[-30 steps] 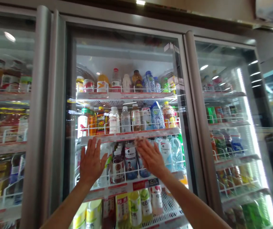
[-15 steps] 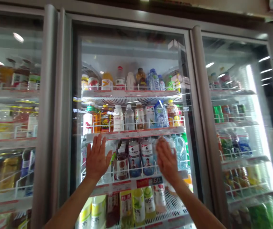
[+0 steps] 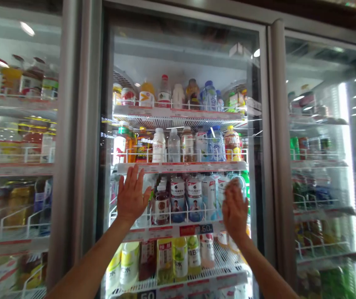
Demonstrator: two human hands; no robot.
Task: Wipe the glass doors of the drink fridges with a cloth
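My left hand point(image 3: 133, 194) is raised in front of the middle cooler's glass door point(image 3: 184, 50), palm forward, fingers stretched up and thumb out to the side. It holds nothing. My right hand point(image 3: 235, 209) is raised before the same door, farther right. Its fingers point upward, lie close together and are a little blurred; no held thing shows. Whether the hands touch the glass, I cannot tell. Behind the door, between the hands, stand blue-and-white labelled bottles point(image 3: 194, 199) and a dark bottle with a white label point(image 3: 161, 205).
Metal door frames point(image 3: 86, 124) border the glass on the left, and another frame point(image 3: 280, 124) runs down the right. Wire-edged shelves point(image 3: 178, 167) carry several drinks. Neighbouring coolers hold juice bottles point(image 3: 3, 141) at left and cans point(image 3: 303, 146) at right. A price tag point(image 3: 205, 229) hangs below the bottles.
My right hand has moved right across the front of the door, away from the left hand. My left hand stays raised with fingers spread. The view has shifted slightly.
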